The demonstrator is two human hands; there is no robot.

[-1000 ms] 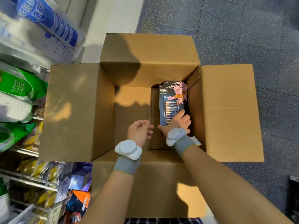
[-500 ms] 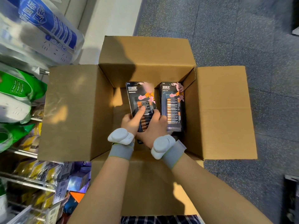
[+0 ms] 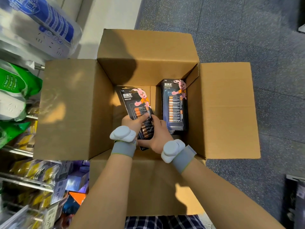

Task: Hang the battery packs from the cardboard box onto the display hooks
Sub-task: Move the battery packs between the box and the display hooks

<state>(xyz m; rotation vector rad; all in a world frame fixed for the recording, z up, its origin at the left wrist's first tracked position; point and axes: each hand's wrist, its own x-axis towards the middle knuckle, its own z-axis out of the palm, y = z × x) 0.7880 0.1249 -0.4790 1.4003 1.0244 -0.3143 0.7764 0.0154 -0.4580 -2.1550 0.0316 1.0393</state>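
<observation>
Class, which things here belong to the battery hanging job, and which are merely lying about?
Job: brown cardboard box; black battery pack held in left hand and right hand; stack of black battery packs by the box's right wall.
Lying about: green and white plastic bags; blue and white wrapped packs; grey speckled floor.

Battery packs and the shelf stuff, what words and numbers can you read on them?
"7号": top left corner of the tilted battery pack and of the stacked battery pack.
"金霸王": on both packs.
"DURACELL": below it, on both packs.
Small print on the packs: too small to read.
Blurred, unreadable: shelf price tags, green bags, blue-and-white package.
</observation>
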